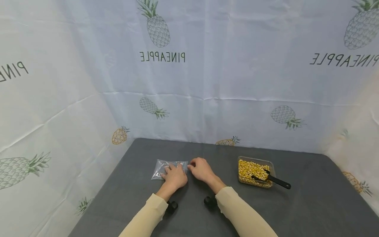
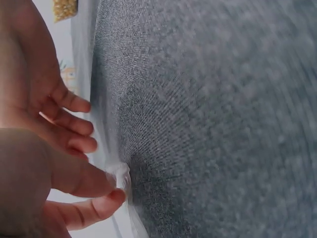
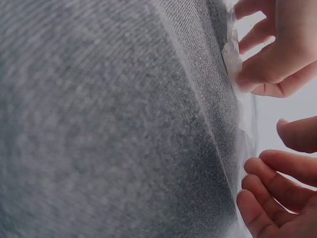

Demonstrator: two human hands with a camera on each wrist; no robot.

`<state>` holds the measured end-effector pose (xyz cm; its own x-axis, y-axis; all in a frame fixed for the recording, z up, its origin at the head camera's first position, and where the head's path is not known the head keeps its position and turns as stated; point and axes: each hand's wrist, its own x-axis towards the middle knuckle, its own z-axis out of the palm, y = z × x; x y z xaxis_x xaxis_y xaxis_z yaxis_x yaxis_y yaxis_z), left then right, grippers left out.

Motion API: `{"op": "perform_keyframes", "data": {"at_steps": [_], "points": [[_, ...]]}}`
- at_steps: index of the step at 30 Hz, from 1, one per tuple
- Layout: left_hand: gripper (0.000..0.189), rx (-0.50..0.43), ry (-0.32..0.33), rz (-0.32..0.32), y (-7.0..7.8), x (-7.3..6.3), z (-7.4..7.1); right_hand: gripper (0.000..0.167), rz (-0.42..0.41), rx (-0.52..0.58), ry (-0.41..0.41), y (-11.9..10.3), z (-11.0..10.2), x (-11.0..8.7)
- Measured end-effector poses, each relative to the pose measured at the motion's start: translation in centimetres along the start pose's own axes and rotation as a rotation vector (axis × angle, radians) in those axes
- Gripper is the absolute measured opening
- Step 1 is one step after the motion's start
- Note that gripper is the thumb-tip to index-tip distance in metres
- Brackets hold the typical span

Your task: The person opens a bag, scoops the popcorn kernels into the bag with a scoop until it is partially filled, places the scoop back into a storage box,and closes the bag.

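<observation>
A pale curtain [image 1: 207, 82] printed with pineapples hangs behind and on both sides of the grey table [image 1: 311, 210] I work at. Toward the table's far right corner stands a clear tub of corn kernels [image 1: 255, 171], a black scoop [image 1: 273, 179] lying in it with its handle sticking out over the near rim. My cream sleeves [image 1: 237, 210] reach in from the near edge. Well left of the tub, close to the middle of the far edge, lies a small clear plastic bag [image 1: 161, 167] — flat on the cloth. My left hand [image 1: 174, 176] rests on its right part, thumb and forefinger pinching a fold of the film. My right hand [image 1: 200, 169] sits just beside the bag's right edge — fingers loosely curled, fingertips [image 3: 257, 171] at the plastic, gripping nothing that I can see.
</observation>
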<state>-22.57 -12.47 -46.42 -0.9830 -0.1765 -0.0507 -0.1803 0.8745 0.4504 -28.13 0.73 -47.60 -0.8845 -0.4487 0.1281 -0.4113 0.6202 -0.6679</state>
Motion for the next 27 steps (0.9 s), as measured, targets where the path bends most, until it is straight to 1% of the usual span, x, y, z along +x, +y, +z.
{"op": "perform_keyframes", "data": {"at_steps": [6, 12, 18, 23, 27], "points": [[0.037, 0.003, -0.028, -0.014, -0.1, 0.2, -0.2, 0.024, -0.01, -0.003, 0.0, 0.1, 0.1, 0.1], [0.038, -0.012, -0.057, -0.016, -0.3, 0.1, -0.7, 0.022, -0.017, -0.011, -0.001, -0.1, 0.1, 0.0], [0.035, -0.034, -0.061, 0.0, -0.7, 0.2, -1.2, 0.022, -0.009, -0.001, 0.006, -0.3, 0.3, 0.2], [0.035, -0.037, -0.057, 0.013, -0.9, 0.2, -1.2, 0.02, -0.012, 0.026, 0.002, -0.7, 0.8, 0.4], [0.034, -0.044, -0.052, 0.01, -1.1, 0.1, -1.1, 0.016, -0.007, 0.009, -0.004, -1.0, 1.1, 0.5]]}}
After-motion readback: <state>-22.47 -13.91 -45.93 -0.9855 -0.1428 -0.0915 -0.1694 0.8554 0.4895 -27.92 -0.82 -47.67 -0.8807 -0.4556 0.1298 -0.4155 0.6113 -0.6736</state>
